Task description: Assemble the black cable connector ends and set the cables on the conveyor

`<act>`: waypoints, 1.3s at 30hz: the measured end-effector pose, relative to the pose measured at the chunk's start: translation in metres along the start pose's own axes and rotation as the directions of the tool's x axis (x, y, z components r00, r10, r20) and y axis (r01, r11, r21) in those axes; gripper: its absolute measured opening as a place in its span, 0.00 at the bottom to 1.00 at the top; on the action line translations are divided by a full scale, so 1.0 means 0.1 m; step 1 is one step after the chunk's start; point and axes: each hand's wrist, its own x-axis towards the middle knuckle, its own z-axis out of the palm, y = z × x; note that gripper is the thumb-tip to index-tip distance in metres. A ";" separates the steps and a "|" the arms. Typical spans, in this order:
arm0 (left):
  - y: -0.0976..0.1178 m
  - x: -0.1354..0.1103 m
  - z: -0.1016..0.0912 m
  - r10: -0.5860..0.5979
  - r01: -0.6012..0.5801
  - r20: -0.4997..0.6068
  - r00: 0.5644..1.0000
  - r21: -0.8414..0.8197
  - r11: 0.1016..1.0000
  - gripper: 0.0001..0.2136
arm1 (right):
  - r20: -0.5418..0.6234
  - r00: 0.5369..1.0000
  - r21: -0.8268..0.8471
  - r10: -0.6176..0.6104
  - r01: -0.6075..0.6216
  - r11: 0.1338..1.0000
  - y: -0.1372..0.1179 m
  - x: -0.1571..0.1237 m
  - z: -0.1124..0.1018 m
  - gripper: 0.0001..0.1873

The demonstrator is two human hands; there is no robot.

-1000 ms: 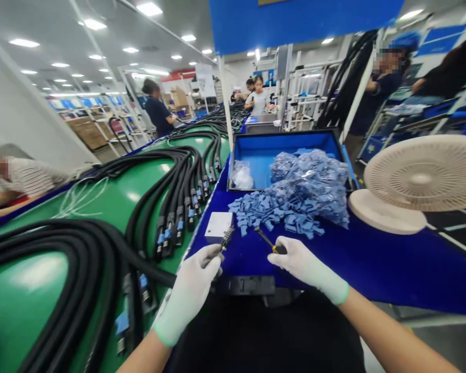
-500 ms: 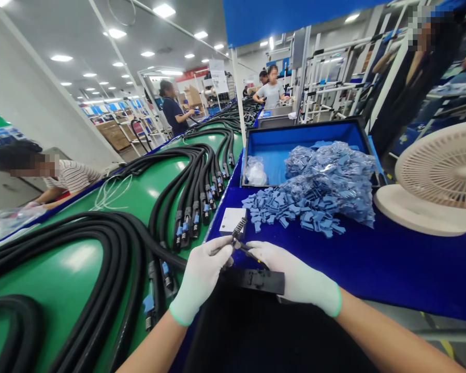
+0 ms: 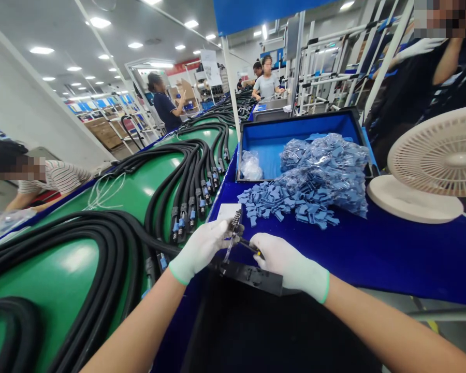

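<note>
My left hand [image 3: 204, 247], in a white glove, is closed on a black ribbed cable connector [image 3: 236, 221] that points up and away from me. My right hand [image 3: 285, 259], gloved too, has its fingers wrapped round a slim black hand tool with a yellow mark [image 3: 252, 245]. The tool's tip meets the base of the connector; its exact kind is hidden by the fingers. Below both hands lies a long black block [image 3: 252, 278] with small raised fittings. A thick black cable [image 3: 159, 244] runs to my left wrist. Behind the connector stands a small white box [image 3: 227, 211].
Thick black cables [image 3: 101, 228] with blue-clipped ends lie on the green surface [image 3: 73, 280] at left. Loose blue clips [image 3: 272, 202] spill beside a bag of clips [image 3: 330, 166] at the blue tray [image 3: 310, 124]. A fan [image 3: 442, 155] stands right. Several people are nearby.
The view has shifted slightly, so the tray and fan sit further left. My right hand has drawn a little away from my left, and a thin strip now shows below the connector.
</note>
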 end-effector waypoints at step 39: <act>0.19 -0.03 0.31 0.148 -0.288 0.257 0.955 0.686 0.668 0.13 | -0.135 0.955 0.840 0.263 -0.031 0.542 0.03 -0.19 0.04 0.25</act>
